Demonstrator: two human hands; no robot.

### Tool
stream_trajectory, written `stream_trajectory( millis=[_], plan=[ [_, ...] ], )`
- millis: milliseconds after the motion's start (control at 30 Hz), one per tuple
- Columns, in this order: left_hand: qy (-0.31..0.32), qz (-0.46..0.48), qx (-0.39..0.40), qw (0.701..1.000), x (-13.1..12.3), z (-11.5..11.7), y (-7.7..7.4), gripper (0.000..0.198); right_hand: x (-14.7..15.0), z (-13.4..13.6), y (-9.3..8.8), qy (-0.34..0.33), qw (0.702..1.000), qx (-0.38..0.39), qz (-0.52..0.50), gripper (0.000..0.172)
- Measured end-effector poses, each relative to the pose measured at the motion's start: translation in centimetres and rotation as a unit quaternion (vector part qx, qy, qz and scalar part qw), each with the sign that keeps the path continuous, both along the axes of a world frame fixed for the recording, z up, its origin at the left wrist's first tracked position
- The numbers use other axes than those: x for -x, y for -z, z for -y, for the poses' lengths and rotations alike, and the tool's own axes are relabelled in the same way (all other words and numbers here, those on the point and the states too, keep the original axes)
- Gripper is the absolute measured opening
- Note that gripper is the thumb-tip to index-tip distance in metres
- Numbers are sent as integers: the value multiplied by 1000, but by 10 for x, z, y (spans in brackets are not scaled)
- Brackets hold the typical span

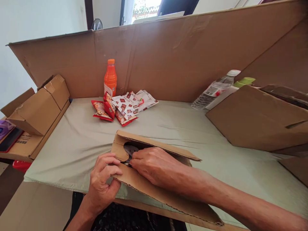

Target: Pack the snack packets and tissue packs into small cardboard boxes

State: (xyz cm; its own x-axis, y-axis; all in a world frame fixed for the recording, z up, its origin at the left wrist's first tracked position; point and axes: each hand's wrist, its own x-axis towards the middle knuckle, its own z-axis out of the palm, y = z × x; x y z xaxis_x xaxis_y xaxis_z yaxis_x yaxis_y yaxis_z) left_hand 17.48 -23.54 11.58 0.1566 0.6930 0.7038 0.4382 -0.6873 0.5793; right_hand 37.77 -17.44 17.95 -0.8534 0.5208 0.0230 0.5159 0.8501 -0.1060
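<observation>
— Saw the left hand [103, 179] clamped on the near flap of the flat cardboard box [168, 195], fingers curled tight round the edge.
— Agreed. Found the right hand [154, 166] laid almost flat on that same box, fingertips at its opening, against something dark [131, 149] inside. Could not tell whether pinched or merely touched.
— And placed the box where?
— On the pale green cloth [79, 141], at its near edge and partly past it.
— Noticed anything further out?
— Spotted snack packets [121, 107] heaped well beyond the box, with an orange bottle [110, 78] upright just behind them, close to the cardboard wall [180, 57]. Also made out a clear bottle [214, 91] and a green-capped bottle [242, 82] lying tilted at the right, and cartons [36, 112] stacked at the left.
</observation>
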Motion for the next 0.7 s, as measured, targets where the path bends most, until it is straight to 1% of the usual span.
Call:
stream_trajectory(
  millis=[100, 200, 267, 333, 400, 467, 567, 633, 700],
  plan=[
    [-1, 10, -7, 1000, -1, -1, 1, 27, 10, -4, -6, 10, 999, 11, 52, 26],
    [-12, 19, -16, 1000, -2, -3, 1, 27, 14, -5, -4, 44, 997, 22, 61, 27],
    [-13, 23, -18, 999, -2, -3, 2, 26, 11, -4, 5, 61, 998, 25, 15, 26],
    [-11, 24, -16, 1000, -1, -3, 2, 26, 5, -2, 17, 68, 994, 44, -76, 26],
    [-10, 26, -17, 999, -1, -2, 3, 28, 0, 0, 28, 63, 978, 81, -184, 26],
    [-12, 29, -19, 999, 0, -2, 3, 28, -2, -1, 35, 51, 959, 112, -255, 28],
    [-13, 33, -21, 999, 1, -3, 3, 27, 0, -5, 36, 42, 947, 159, -275, 31],
    [-10, 31, -19, 999, 1, -3, 3, 26, 2, -8, 33, 46, 944, 201, -258, 30],
    [-6, 31, -18, 999, 1, -3, 3, 26, 1, -10, 29, 44, 949, 211, -230, 28]
  ],
)
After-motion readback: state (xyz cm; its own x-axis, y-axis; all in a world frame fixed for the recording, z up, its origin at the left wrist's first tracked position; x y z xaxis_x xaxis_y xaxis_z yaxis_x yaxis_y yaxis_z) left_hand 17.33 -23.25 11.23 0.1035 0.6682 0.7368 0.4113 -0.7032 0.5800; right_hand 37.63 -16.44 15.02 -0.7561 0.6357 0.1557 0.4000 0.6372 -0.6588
